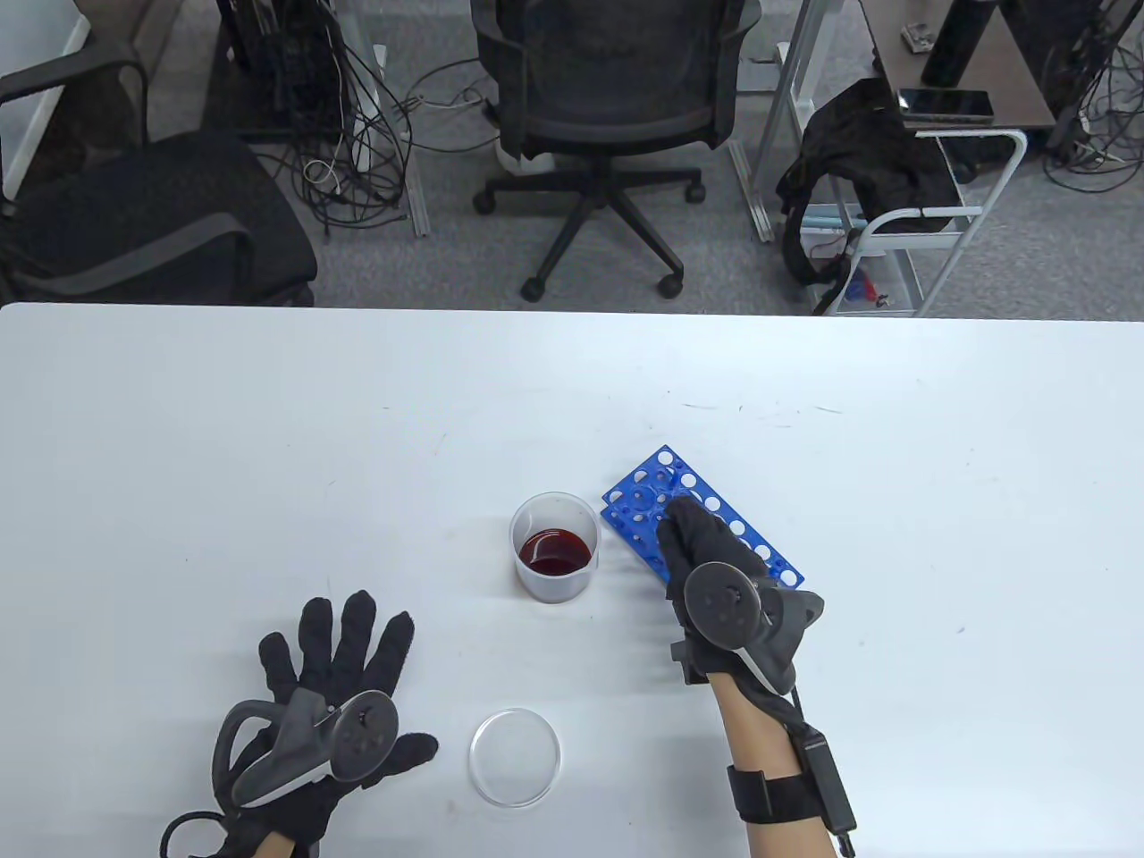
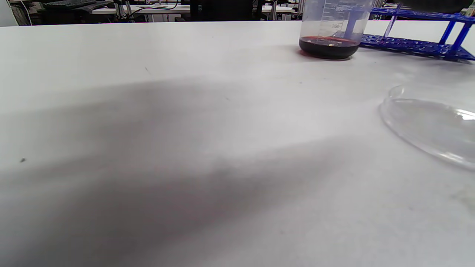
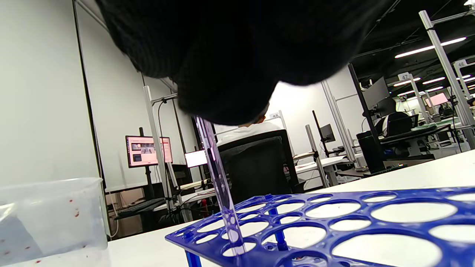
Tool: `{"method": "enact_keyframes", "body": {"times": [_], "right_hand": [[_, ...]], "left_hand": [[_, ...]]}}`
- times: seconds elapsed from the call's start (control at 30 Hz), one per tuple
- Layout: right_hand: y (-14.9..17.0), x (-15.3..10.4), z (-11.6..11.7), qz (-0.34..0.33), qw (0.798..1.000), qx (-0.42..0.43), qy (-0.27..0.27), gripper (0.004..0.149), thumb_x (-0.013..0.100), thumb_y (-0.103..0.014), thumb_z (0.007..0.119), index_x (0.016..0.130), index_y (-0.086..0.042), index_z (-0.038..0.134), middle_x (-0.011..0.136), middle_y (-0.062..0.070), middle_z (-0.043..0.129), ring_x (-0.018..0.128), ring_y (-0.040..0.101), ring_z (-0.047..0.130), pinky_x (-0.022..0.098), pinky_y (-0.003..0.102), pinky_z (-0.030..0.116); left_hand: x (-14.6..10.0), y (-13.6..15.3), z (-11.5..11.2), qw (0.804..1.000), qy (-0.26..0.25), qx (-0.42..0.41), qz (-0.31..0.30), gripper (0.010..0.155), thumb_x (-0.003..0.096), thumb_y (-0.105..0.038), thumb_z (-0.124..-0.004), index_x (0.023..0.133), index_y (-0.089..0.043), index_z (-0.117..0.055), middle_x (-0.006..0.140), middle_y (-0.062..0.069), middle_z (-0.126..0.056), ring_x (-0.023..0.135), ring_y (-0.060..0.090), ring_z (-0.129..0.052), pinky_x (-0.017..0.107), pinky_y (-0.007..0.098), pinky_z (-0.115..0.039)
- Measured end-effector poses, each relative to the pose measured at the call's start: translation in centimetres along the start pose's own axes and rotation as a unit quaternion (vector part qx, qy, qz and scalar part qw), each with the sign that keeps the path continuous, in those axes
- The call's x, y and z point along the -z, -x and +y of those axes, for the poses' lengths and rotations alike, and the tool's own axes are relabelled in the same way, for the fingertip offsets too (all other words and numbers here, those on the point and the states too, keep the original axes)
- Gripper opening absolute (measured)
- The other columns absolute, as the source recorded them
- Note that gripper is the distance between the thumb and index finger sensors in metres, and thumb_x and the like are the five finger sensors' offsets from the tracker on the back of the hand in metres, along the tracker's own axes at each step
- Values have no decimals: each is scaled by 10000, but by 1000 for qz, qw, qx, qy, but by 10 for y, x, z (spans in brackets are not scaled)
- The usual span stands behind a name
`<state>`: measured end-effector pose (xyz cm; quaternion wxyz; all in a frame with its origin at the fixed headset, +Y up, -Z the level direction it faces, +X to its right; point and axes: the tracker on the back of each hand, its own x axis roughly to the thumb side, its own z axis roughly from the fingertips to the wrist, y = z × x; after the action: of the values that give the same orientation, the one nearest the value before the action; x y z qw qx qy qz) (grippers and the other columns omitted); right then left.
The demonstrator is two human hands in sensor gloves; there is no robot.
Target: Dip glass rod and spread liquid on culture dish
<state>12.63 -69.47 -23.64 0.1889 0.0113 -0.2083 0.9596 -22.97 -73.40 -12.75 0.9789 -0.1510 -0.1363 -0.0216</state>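
A clear beaker (image 1: 554, 547) with dark red liquid stands at the table's middle; it also shows in the left wrist view (image 2: 330, 29) and at the left of the right wrist view (image 3: 48, 218). A blue tube rack (image 1: 742, 536) lies right of it. My right hand (image 1: 693, 545) is over the rack and grips the top of a clear glass rod (image 3: 219, 185) that stands in a rack hole (image 3: 237, 244). An empty culture dish (image 1: 515, 757) lies near the front edge, also seen in the left wrist view (image 2: 430, 126). My left hand (image 1: 335, 679) rests flat and spread on the table, left of the dish.
The white table (image 1: 268, 447) stretches wide to the left and right of the objects. Office chairs (image 1: 617, 107) and a cart (image 1: 929, 206) stand beyond the far edge.
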Motion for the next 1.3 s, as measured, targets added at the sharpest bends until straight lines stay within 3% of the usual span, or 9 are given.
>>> {"method": "enact_keyframes", "body": {"times": [0.47,0.93,1.13,1.3], "right_hand": [[-12,-1,-41,-13,999,17,46,417,542,-370,805,902,-160,800,749,91,948,416,108,1008,262,261,916],[-52,-48,-102,-82,983,135,95,417,540,-368,815,890,-141,819,713,103,965,374,94,1004,226,237,915],[-78,-74,-105,-116,971,194,83,420,537,-371,820,887,-139,823,698,101,972,363,82,1005,217,228,917],[-100,-96,-90,-141,961,233,54,420,536,-375,822,884,-142,825,691,96,976,354,72,1006,212,220,919]], "left_hand": [[0,-1,0,1000,7,3,-2,1100,398,-828,-553,1119,-287,77,1185,224,73,1064,639,-17,686,840,-186],[-1,-3,0,1000,-1,0,-7,1099,398,-828,-553,1116,-290,82,1182,221,79,1065,635,-12,690,835,-183],[-2,-4,0,1000,-2,-1,-11,1100,397,-828,-553,1114,-289,84,1181,222,81,1066,632,-12,693,833,-182],[-3,-5,0,1000,-6,-1,-13,1101,396,-827,-554,1113,-289,85,1180,221,80,1065,632,-11,695,831,-184]]}}
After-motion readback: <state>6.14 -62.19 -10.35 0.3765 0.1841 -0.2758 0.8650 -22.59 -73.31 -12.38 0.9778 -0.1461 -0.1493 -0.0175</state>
